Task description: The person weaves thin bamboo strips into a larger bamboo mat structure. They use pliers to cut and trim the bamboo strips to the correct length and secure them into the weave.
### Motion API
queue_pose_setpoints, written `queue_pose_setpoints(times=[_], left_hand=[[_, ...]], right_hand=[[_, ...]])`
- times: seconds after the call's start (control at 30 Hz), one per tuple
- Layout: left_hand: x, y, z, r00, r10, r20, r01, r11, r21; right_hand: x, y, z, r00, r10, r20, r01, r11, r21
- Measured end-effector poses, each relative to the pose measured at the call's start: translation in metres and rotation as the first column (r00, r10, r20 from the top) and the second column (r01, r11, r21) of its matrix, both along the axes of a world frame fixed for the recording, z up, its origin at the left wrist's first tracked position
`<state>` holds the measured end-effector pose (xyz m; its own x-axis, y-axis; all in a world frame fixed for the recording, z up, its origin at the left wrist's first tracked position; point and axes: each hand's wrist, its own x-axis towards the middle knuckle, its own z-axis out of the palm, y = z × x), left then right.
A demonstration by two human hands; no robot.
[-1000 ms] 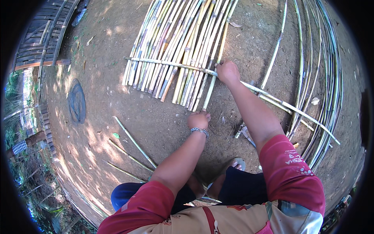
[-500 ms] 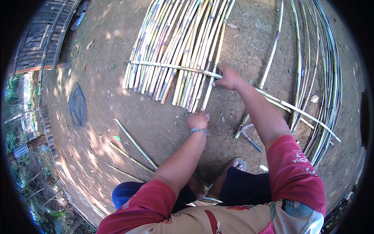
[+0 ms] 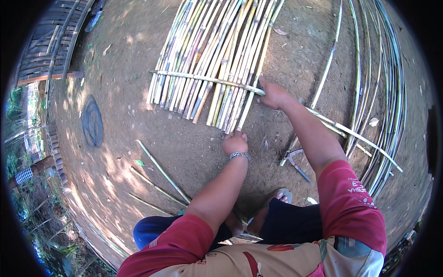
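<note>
A row of bamboo poles lies side by side on the ground ahead of me. Across them, not far from their near ends, runs a thinner bamboo crosspiece. My left hand is closed at the near end of the rightmost pole, its fingertips on the tip. Farther up and to the right, my right hand pinches the crosspiece's right end, where it meets that same pole. My palm hides part of the grip.
Right of me, a curved tool with a blue handle lies by crossed bamboo sticks. Long thin poles bend along the far right. Loose sticks and a dark coiled net or wire lie left. A slatted bamboo structure stands upper left.
The view has shifted slightly. My right thumb and the crosspiece's end have changed position a little against each other; my left hand stays at the pole's end.
</note>
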<state>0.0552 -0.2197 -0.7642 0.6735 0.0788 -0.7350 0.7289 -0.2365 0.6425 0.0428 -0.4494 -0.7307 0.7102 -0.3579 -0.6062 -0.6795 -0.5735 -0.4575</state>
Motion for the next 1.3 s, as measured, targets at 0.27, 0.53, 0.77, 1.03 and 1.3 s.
queue_pose_setpoints(times=[0.27,0.53,0.77,1.03,1.3], left_hand=[[0.000,0.001,-0.012,0.993,0.097,-0.064,-0.101,0.993,-0.058],[0.012,0.022,0.000,0.983,-0.022,-0.184,0.010,0.998,-0.066],[0.013,0.019,-0.007,0.991,-0.066,-0.114,0.064,0.998,-0.027],[0.015,0.019,-0.003,0.989,-0.092,-0.116,0.087,0.995,-0.044],[0.011,0.023,-0.015,0.996,-0.024,-0.083,0.017,0.996,-0.083]], right_hand=[[0.000,-0.001,-0.014,0.964,-0.222,0.149,0.210,0.973,0.092],[0.019,0.026,0.011,0.914,-0.367,0.175,0.369,0.929,0.020],[0.022,0.032,0.007,0.968,-0.247,0.035,0.249,0.950,-0.187],[0.019,0.023,0.011,0.992,-0.129,-0.019,0.125,0.982,-0.140],[0.014,0.020,0.019,0.998,-0.057,-0.032,0.054,0.994,-0.100]])
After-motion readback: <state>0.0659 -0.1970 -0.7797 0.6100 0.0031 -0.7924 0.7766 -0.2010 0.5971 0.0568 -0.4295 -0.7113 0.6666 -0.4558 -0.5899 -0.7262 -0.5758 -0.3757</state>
